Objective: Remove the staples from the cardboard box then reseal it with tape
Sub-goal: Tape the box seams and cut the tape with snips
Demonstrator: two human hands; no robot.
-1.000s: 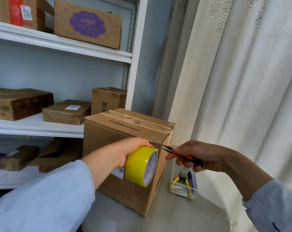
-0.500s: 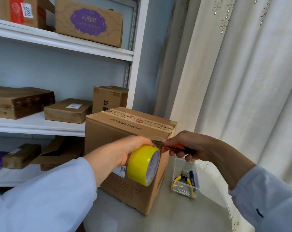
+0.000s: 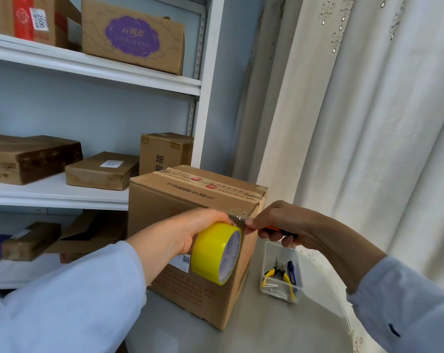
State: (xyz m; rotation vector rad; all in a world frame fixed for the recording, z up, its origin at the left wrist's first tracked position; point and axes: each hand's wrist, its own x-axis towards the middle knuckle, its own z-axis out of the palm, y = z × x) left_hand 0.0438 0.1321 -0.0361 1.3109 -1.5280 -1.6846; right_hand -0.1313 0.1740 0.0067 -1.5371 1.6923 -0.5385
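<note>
Indoors: grey table [image 3: 266,332], shelves [image 3: 88,67], curtain [image 3: 368,123]; left hand [image 3: 180,235] grips tape roll [image 3: 216,253], right hand [image 3: 287,225] cutter [image 3: 274,228].

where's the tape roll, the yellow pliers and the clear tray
tape roll [image 3: 212,252], head view, on its yellow outer band
yellow pliers [image 3: 279,273], head view, near where the yellow handles meet
clear tray [image 3: 273,250], head view, on its bare far wall
</note>
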